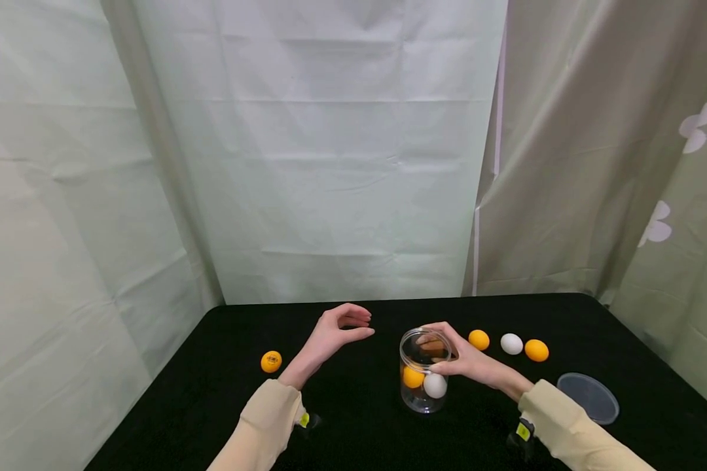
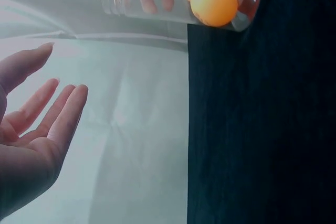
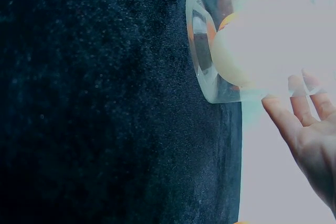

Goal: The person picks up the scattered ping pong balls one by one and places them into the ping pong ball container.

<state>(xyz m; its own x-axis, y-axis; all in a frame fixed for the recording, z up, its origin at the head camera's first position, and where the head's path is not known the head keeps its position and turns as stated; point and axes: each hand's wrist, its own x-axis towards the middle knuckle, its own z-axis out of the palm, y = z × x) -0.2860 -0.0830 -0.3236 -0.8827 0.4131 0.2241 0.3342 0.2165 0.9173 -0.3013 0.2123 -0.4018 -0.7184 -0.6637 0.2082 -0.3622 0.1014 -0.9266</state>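
Steadying the jar (image 1: 418, 399) seems the current step — the right hand (image 1: 463, 357) clamps its upper part, balls (image 1: 435, 386) inside, below that grip; leftward, the left hand (image 1: 337, 331) hovers empty, fingers apart — next likely calls for keeping it upright.

1. Matte black, round-cornered table (image 1: 188, 399), pretty much owns 6 o'clock.
2. Pale creased fabric sheet (image 1: 330, 176) hanging at 12, more whitish wrinkled fabric (image 1: 53, 216) at 9.
3. Greyish-beige draped curtain (image 1: 565, 144) around 2, pale petal shapes (image 1: 694, 127) toward 3.
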